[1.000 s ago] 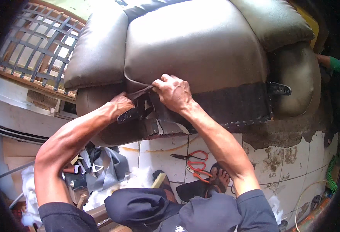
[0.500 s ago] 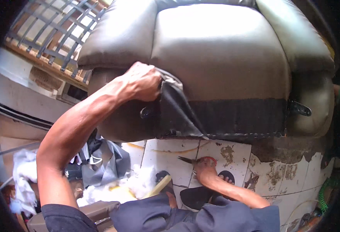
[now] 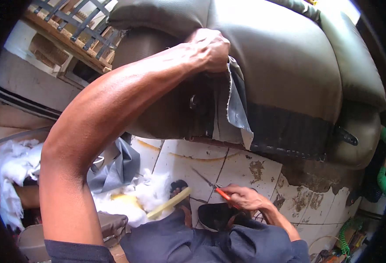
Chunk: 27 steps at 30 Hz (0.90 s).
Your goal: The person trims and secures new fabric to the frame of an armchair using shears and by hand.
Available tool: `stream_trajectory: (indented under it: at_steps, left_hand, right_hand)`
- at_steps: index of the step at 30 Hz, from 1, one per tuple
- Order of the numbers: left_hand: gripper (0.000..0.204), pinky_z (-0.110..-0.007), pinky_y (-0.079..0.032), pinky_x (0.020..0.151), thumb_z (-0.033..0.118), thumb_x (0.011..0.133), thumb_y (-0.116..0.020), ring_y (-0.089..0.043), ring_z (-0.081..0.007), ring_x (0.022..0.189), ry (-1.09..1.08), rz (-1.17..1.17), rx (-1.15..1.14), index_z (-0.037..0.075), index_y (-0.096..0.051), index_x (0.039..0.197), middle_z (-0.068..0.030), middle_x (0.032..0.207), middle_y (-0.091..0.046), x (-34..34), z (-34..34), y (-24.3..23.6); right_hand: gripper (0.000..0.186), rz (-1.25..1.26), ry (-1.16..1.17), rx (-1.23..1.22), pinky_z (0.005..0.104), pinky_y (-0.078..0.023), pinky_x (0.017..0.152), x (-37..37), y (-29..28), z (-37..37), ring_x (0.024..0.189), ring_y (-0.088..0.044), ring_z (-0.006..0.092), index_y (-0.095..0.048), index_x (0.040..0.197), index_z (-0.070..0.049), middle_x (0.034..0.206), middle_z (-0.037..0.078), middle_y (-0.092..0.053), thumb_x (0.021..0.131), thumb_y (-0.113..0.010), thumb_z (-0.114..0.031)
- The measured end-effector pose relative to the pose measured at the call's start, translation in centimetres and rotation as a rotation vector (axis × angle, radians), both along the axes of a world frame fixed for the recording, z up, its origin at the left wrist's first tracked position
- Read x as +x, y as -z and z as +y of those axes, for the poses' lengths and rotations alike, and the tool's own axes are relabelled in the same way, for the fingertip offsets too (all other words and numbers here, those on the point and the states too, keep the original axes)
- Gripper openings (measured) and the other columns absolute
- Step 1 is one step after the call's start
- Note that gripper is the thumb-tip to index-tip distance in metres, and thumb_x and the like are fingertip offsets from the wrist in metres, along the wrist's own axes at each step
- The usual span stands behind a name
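A brown-grey padded recliner seat [image 3: 280, 65] stands in front of me. At its lower front edge, my left hand [image 3: 210, 49] is closed on a loose flap of dark upholstery cover [image 3: 239, 103]. The pale underside of the flap shows along its rough edge, and it hangs down from my fist. Low over the tiles, my right hand [image 3: 248, 199] grips scissors [image 3: 220, 191] by their orange-red handles. Their blades point forward and left, away from the seat cover. How far the fingers go through the handles is hidden.
White stuffing [image 3: 155, 188] and grey cover scraps [image 3: 118, 168] lie at lower left. A yellowish foam strip [image 3: 171, 204] rests near my foot. Metal brackets [image 3: 345, 136] stick out of the seat front. A webbed wooden frame [image 3: 65, 37] stands far left; a green coiled hose [image 3: 344, 236] lies right.
My left hand has pulled the flap further up and aside, baring its underside. The scissors have swung so their long blades and handles show. The whole view has shifted.
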<state>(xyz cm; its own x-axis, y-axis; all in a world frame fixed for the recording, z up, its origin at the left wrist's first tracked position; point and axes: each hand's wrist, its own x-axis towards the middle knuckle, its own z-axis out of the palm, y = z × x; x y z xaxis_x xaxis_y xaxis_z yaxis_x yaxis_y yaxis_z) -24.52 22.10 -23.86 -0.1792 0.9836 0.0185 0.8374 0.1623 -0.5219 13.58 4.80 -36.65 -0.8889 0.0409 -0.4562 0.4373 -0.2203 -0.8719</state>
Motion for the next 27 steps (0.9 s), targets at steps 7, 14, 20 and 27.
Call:
stream_trajectory:
  at_steps: [7,14,20,27]
  left_hand:
    - [0.023,-0.045,-0.054,0.090,0.019,0.092,-0.060,-0.065,-0.0304,0.111,0.407,-0.151,-0.467,0.002,-0.074,0.099,-0.0216,0.112,-0.070,1.5,-4.5,-5.2]
    - [0.034,-0.047,-0.017,0.128,0.023,0.095,-0.053,-0.030,-0.0346,0.152,0.442,0.067,-0.482,0.010,-0.070,0.121,-0.0211,0.155,-0.044,-0.4,-6.6,-3.8]
    - [0.022,-0.039,-0.040,0.104,0.025,0.093,-0.061,-0.051,-0.0244,0.124,0.485,0.112,-0.331,0.014,-0.079,0.099,-0.0071,0.124,-0.066,0.7,-6.5,-3.8]
    - [0.021,-0.034,-0.035,0.101,0.032,0.089,-0.066,-0.044,-0.0180,0.131,0.469,0.305,-0.397,0.023,-0.078,0.104,0.0002,0.128,-0.065,-0.1,-6.1,-3.2]
  right_hand:
    - [0.051,0.113,0.459,0.035,0.0264,-0.050,0.059,-6.1,-7.5,6.2,0.071,-0.058,0.0087,-0.045,0.137,-0.001,0.098,0.006,-0.062,0.098,-0.070,-0.023]
    - [0.060,-0.030,0.557,0.046,0.0274,-0.043,0.049,-13.0,-9.0,7.9,0.055,-0.051,0.0083,-0.061,0.110,-0.006,0.074,0.000,-0.058,0.088,-0.073,-0.061]
    - [0.056,-0.043,0.577,0.026,0.0253,-0.038,0.043,-14.6,-8.2,11.1,0.047,-0.046,0.0064,-0.058,0.087,-0.010,0.062,-0.003,-0.047,0.094,-0.062,-0.066]
    - [0.064,-0.030,0.471,0.078,0.0263,-0.038,0.044,-15.7,-8.0,11.9,0.053,-0.047,0.0068,-0.061,0.087,-0.009,0.061,-0.004,-0.043,0.089,-0.063,-0.073]
